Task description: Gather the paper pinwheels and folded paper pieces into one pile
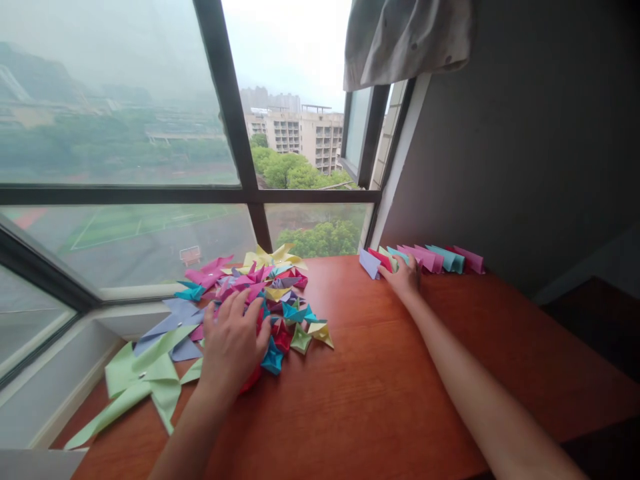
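My left hand [234, 340] rests on a heap of colourful folded paper figures [300, 310], its fingers spread and bent. Light green paper pinwheel [145, 373] lies left of that hand, with a lavender pinwheel [175, 327] behind it. A pink pinwheel [207, 272] and a yellow pinwheel [274, 257] sit at the back of the heap. At the far right of the table, my right hand [403, 277] grips folded paper pieces [393, 259] within a standing row, thumb on one side and fingers on the other. A lavender folded piece [369, 264] stands at the row's left end.
The brown wooden table [350, 400] meets a window with dark frames [190, 195]. One pane [360, 133] at the right stands open. A grey curtain [407, 40] hangs above it, and a dark wall [515, 147] rises behind the paper row.
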A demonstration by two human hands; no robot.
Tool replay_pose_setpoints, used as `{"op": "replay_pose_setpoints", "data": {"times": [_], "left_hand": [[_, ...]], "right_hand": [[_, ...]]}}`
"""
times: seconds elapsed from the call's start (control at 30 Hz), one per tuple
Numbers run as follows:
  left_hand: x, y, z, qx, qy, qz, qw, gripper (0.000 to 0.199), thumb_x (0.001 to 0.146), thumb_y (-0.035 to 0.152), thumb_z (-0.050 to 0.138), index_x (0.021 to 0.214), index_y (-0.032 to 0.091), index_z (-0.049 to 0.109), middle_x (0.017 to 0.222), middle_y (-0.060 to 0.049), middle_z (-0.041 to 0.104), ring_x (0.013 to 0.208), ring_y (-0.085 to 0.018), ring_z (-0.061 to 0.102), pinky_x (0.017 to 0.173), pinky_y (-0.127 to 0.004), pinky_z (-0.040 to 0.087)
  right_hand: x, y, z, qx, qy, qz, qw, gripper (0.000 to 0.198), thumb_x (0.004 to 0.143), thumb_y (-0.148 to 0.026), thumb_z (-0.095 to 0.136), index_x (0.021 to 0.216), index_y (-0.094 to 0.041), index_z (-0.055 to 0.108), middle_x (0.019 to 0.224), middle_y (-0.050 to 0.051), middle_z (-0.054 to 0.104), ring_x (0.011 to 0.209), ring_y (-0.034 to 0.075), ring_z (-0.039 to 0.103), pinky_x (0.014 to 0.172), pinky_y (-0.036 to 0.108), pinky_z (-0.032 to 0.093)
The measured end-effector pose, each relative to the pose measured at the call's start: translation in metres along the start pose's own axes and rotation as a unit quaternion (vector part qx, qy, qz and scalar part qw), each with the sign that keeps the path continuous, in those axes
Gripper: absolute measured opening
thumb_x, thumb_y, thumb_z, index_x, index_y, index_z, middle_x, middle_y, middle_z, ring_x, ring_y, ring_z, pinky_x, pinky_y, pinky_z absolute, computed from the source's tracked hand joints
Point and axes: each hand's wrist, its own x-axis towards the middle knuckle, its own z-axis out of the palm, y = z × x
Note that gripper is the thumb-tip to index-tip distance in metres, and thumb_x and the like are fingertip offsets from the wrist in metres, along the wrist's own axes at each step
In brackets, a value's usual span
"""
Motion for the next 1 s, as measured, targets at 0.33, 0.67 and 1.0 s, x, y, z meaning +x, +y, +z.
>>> {"op": "replay_pose_setpoints", "data": {"times": [0.33, 0.67, 1.0], "left_hand": [[0.007, -0.034, 0.001, 0.013, -0.007, -0.049, 0.999, 0.045, 0.091, 0.049, 0.046, 0.116, 0.016, 0.062, 0.132, -0.018, 0.056, 0.123, -0.035, 0.049, 0.103, -0.054, 0.036], [-0.010, 0.030, -0.002, -0.118, -0.058, 0.083, 0.988, 0.032, 0.089, 0.027, 0.053, 0.118, 0.018, 0.061, 0.131, -0.014, 0.058, 0.123, -0.032, 0.051, 0.107, -0.052, 0.036], [-0.019, 0.075, 0.000, -0.280, -0.133, 0.196, 0.930, 0.037, 0.083, 0.012, 0.054, 0.118, 0.023, 0.058, 0.137, -0.010, 0.053, 0.128, -0.028, 0.046, 0.107, -0.049, 0.038]], "right_hand": [[0.000, -0.023, 0.019, -0.035, -0.078, 0.078, 0.993, 0.025, 0.079, -0.022, 0.054, 0.092, -0.019, 0.075, 0.124, 0.012, 0.059, 0.114, 0.027, 0.051, 0.100, 0.037, 0.038], [-0.022, -0.028, -0.020, 0.013, -0.101, 0.104, 0.989, 0.036, 0.083, -0.029, 0.050, 0.104, -0.013, 0.075, 0.098, 0.017, 0.073, 0.088, 0.028, 0.064, 0.077, 0.035, 0.046], [-0.089, -0.153, -0.048, 0.337, -0.231, 0.042, 0.912, 0.040, 0.085, -0.043, 0.054, 0.105, -0.014, 0.072, 0.082, 0.006, 0.072, 0.069, 0.018, 0.065, 0.060, 0.026, 0.050]]}}
